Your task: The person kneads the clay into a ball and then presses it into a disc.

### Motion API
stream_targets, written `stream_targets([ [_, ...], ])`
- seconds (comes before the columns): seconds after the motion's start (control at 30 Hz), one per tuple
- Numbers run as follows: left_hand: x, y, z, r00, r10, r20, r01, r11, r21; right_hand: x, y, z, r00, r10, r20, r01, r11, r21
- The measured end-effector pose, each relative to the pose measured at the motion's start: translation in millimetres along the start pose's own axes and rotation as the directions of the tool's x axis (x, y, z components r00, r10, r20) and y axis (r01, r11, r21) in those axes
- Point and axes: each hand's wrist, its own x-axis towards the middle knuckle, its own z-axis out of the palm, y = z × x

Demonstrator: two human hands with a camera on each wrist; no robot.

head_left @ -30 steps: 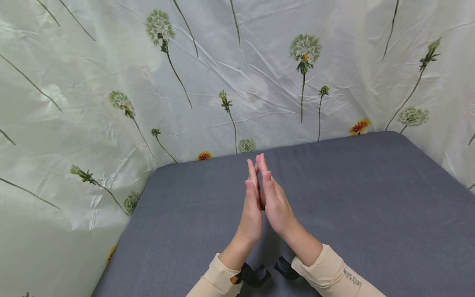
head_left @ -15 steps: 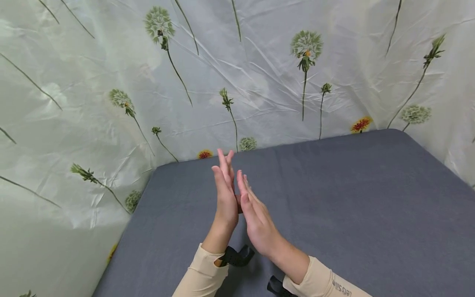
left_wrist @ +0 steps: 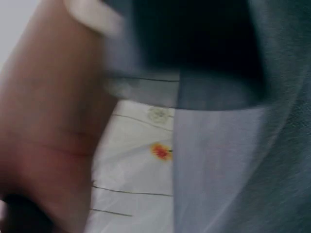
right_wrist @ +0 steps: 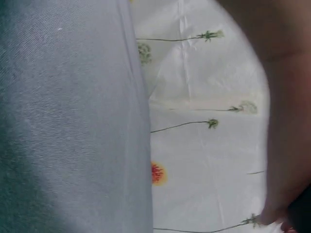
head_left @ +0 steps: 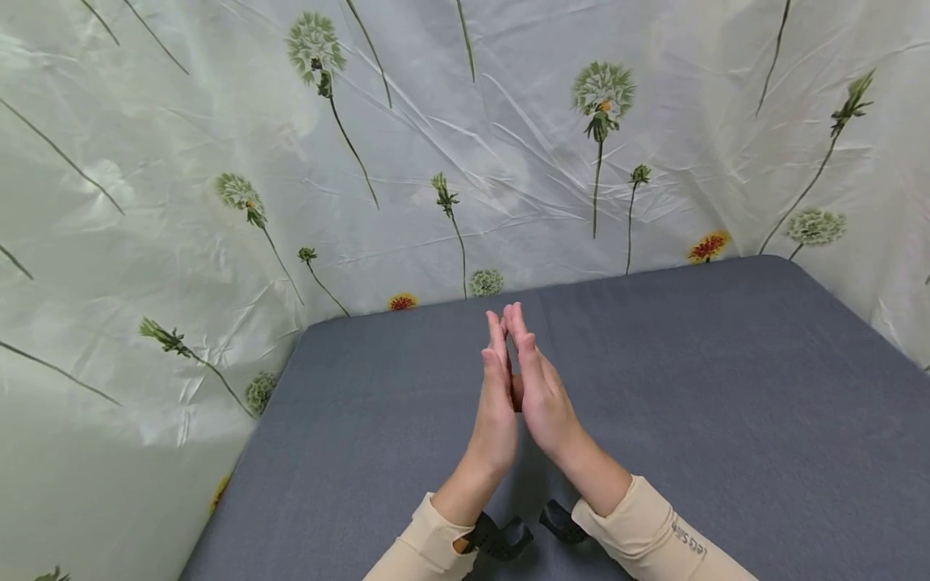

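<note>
In the head view, my left hand (head_left: 496, 411) and right hand (head_left: 546, 407) stand upright with palms facing and straight fingers leaning together at the tips. Between the palms shows a small brown thing (head_left: 517, 393) with a dark lower edge; I cannot tell what kind it is. The left wrist view has the blurred left hand (left_wrist: 46, 170) along its left side, with a black shape (left_wrist: 24, 216) at the bottom corner. Along the right side of the right wrist view is the right hand (right_wrist: 289, 136), beside another black shape (right_wrist: 302, 211).
A grey cloth-covered table (head_left: 690, 387) lies beneath the hands. Behind it hangs a pale curtain (head_left: 508, 145) printed with dandelions. Black wrist mounts (head_left: 500, 539) stick out under the beige sleeves (head_left: 647, 524).
Half a second ago both hands were further left, the left reaching ahead of the right. Now they are level again, back near where they were a second ago, palms still facing.
</note>
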Motion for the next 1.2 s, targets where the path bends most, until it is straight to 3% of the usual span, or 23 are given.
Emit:
stream_targets([
  [0.17,3.0,13.8,-11.8,0.996,0.051,-0.079,-0.049,0.998,0.033,-5.6,5.6,9.8,0.997,0.057,0.06,-0.061,0.997,0.056],
  [0.33,12.4,15.6,-35.2,0.982,0.024,-0.186,-0.032,0.999,-0.04,-20.7,2.8,31.5,0.99,0.005,0.14,-0.007,1.0,0.011],
  [0.43,15.8,11.2,-39.3,0.983,-0.037,-0.18,0.018,0.994,-0.107,-24.0,-2.7,35.4,0.991,-0.06,0.12,0.06,0.998,0.0],
  [0.6,13.4,0.5,-25.8,0.989,-0.106,-0.105,0.086,0.98,-0.177,-19.5,-7.2,26.9,0.989,-0.141,0.051,0.143,0.989,-0.039],
  [0.77,5.1,-1.0,-4.6,0.998,-0.052,-0.027,0.048,0.993,-0.112,-10.0,-5.7,10.2,0.99,-0.14,-0.02,0.138,0.987,-0.087],
  [0.87,1.2,4.1,2.0,1.0,-0.017,-0.012,0.017,0.998,-0.059,-5.4,-2.5,2.1,0.996,-0.081,-0.038,0.078,0.994,-0.072],
  [1.03,1.4,16.4,-7.0,0.996,0.015,-0.088,-0.016,1.0,-0.008,-8.0,4.2,8.5,0.999,0.02,0.043,-0.019,1.0,-0.007],
  [1.2,10.6,19.8,-27.9,0.986,0.034,-0.165,-0.039,0.999,-0.027,-20.0,-0.4,27.0,0.991,-0.011,0.136,0.012,1.0,-0.001],
])
